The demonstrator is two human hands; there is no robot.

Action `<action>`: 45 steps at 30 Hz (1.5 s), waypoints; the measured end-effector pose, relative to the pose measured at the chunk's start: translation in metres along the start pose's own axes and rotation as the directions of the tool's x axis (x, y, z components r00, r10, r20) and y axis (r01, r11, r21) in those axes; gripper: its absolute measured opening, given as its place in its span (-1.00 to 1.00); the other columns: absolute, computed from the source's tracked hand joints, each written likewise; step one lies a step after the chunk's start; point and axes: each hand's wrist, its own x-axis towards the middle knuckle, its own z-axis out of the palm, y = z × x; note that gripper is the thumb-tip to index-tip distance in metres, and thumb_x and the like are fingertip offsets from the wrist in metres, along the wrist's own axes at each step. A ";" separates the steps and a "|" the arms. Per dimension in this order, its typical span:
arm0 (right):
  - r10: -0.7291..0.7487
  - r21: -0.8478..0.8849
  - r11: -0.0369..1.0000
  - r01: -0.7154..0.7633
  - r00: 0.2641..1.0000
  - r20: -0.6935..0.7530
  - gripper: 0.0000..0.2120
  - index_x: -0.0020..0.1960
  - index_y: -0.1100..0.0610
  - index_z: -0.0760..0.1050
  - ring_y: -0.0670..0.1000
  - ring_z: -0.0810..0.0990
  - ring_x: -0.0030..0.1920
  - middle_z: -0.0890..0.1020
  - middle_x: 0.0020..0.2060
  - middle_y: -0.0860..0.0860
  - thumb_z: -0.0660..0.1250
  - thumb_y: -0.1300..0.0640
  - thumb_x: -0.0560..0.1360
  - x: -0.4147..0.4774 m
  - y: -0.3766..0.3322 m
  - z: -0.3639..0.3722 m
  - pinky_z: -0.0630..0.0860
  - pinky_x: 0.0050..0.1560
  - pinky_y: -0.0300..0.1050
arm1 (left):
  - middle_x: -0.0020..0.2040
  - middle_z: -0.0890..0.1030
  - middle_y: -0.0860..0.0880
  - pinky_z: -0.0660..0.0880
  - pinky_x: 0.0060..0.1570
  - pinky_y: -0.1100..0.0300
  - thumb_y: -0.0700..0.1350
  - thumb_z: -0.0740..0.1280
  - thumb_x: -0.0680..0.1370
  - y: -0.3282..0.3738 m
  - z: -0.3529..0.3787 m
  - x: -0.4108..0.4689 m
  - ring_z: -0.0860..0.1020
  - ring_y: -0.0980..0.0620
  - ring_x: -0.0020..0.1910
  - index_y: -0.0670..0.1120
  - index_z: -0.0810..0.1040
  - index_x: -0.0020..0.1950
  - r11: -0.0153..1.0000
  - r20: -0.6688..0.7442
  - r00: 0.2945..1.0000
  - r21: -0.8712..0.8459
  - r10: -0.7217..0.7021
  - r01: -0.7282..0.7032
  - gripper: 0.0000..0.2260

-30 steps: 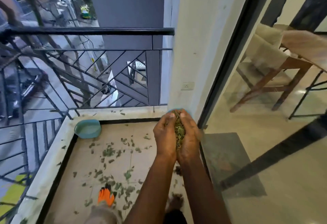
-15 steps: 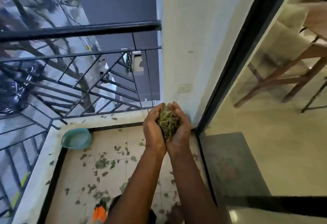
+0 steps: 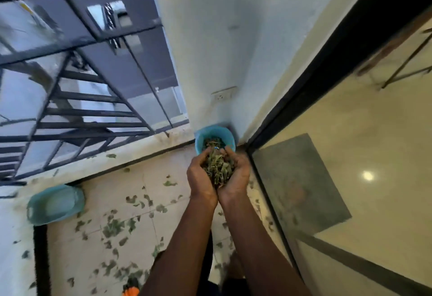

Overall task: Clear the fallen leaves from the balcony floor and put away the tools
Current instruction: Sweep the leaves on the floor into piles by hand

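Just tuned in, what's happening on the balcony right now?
A person holds a pile of leaves cupped between the left hand and right hand, just above a blue bucket in the corner that already has leaves in it. Nothing has been dropped in from this handful yet. Plenty of loose leaves lie scattered over the tiled floor, and a teal basin sits at its left edge.

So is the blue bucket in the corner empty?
No, not empty: dry leaves lie inside the bucket, seen past its rim.
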 end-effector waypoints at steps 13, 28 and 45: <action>-0.110 -0.110 0.992 0.068 0.888 -0.446 -0.58 0.35 0.25 0.56 0.32 0.65 0.17 0.64 0.20 0.31 0.27 0.14 0.53 0.289 -0.018 -0.060 0.67 0.05 0.16 | 0.24 0.65 -0.32 0.57 0.29 -0.25 0.06 0.35 0.52 0.022 -0.014 0.244 0.65 -0.30 0.22 -0.21 0.60 0.35 0.949 -0.284 0.959 0.298 -0.016 0.104 -0.50; -0.167 -0.321 0.946 0.035 0.904 -0.394 -0.75 0.29 0.07 0.45 0.18 0.53 0.29 0.54 0.29 0.11 0.19 -0.03 0.70 0.261 -0.062 -0.114 0.41 0.37 0.12 | 0.51 0.47 -0.04 0.53 0.22 -0.07 0.20 0.20 0.70 0.078 -0.015 0.235 0.54 -0.17 0.37 0.02 0.40 0.57 0.710 -0.127 0.985 0.683 -0.115 0.171 -0.51; -0.892 -0.986 0.015 0.163 0.448 0.061 -0.58 0.49 0.05 0.38 0.11 0.53 0.29 0.45 0.39 0.07 0.25 0.19 0.65 -0.065 0.011 -0.188 0.42 0.24 -0.08 | 0.69 0.15 -0.01 0.25 0.57 -0.17 0.38 0.08 0.59 0.032 0.007 -0.054 0.19 -0.05 0.64 0.04 0.37 0.58 -0.442 0.702 0.612 0.448 -0.365 -0.777 -0.34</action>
